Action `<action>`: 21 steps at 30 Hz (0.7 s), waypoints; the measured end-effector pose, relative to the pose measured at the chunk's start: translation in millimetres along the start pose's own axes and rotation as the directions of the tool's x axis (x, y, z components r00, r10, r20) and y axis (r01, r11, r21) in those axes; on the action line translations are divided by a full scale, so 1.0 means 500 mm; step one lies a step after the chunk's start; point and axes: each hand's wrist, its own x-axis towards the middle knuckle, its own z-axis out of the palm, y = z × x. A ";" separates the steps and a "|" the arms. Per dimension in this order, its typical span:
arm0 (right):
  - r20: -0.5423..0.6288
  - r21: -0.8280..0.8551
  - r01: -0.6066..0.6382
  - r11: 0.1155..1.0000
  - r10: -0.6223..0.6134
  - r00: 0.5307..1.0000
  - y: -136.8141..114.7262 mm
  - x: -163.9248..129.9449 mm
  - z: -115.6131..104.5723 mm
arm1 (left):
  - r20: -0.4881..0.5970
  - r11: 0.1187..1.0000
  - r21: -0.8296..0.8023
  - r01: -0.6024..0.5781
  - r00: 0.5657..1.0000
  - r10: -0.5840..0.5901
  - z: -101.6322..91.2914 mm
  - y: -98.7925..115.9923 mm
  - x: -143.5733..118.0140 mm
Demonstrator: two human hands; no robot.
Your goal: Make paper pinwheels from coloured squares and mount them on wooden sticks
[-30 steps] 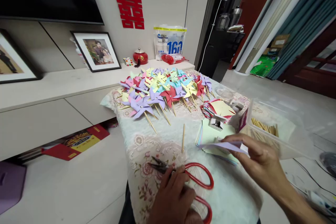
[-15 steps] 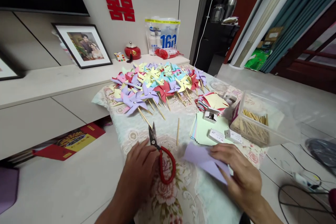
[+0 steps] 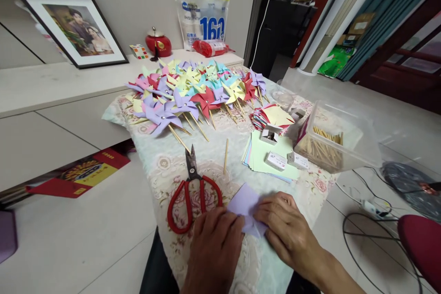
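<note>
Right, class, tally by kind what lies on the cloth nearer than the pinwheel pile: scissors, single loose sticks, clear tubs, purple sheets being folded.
Red-handled scissors: 1
Loose wooden stick: 1
Clear tub holding sticks: 1
Purple sheet under the left hand and right hand: 1
Total: 4

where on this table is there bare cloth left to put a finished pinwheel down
Bare cloth lies between the scissors and the table's left edge, below the pinwheels. The strip around the loose stick is narrow. Crowded: far end, paper stack, stick box.
</note>
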 end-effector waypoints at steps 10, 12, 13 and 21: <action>0.004 0.098 -0.358 0.929 0.359 0.933 0.024 0.000 0.010 | 0.153 0.998 0.041 0.037 0.987 -0.043 -0.019 -0.009 0.029; -0.004 0.075 -0.382 0.921 0.384 0.923 0.024 0.001 0.014 | 0.162 0.998 0.050 0.042 0.986 -0.050 -0.019 -0.010 0.034; -0.011 0.066 -0.386 0.920 0.387 0.922 0.023 0.003 0.015 | 0.155 0.997 0.068 0.039 0.987 -0.049 -0.017 -0.011 0.036; -0.078 -0.015 -0.370 0.929 0.368 0.927 0.027 0.014 0.028 | 0.032 0.948 0.301 0.106 0.992 -0.121 0.026 0.000 0.049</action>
